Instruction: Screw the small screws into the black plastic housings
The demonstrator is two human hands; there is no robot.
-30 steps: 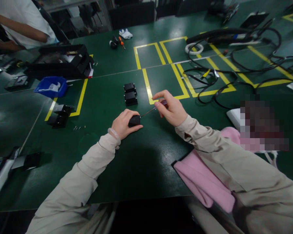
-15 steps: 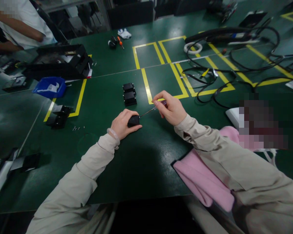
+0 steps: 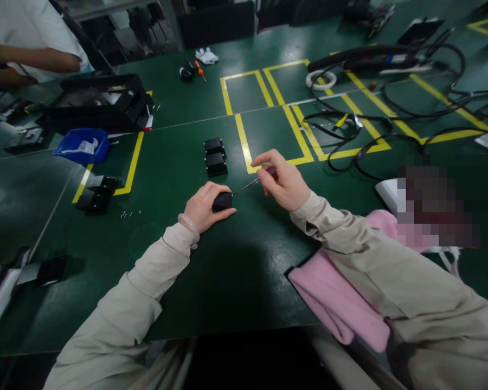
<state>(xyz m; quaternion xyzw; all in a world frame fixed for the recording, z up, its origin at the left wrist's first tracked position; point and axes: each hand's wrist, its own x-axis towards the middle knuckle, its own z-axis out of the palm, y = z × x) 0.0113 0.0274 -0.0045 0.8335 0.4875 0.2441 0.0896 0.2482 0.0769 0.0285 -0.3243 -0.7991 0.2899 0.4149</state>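
My left hand (image 3: 205, 208) grips a small black block-shaped part (image 3: 223, 202) on the green table, thumb and fingers on opposite sides. In my right hand (image 3: 283, 181) is a screwdriver (image 3: 246, 187) with a dark reddish handle, held by its end. Its thin shaft slants down to the left, and the tip meets the right edge of the black part. Beyond my left hand stand two similar black parts (image 3: 216, 157) with small shiny bits at their sides. Several tiny screws (image 3: 126, 214) lie to the left.
More black parts (image 3: 97, 195) sit left, near a blue bin (image 3: 82, 145) and a black tray (image 3: 101, 100). Black cables (image 3: 350, 116) and a white ring (image 3: 321, 80) lie back right. Pink cloth (image 3: 341, 298) is under my right forearm. Another person's arm (image 3: 36, 57) shows far left.
The fingers of my right hand have shifted on the screwdriver handle, the index finger lifting slightly. My left hand and the black part stay put. The other person's arm has moved.
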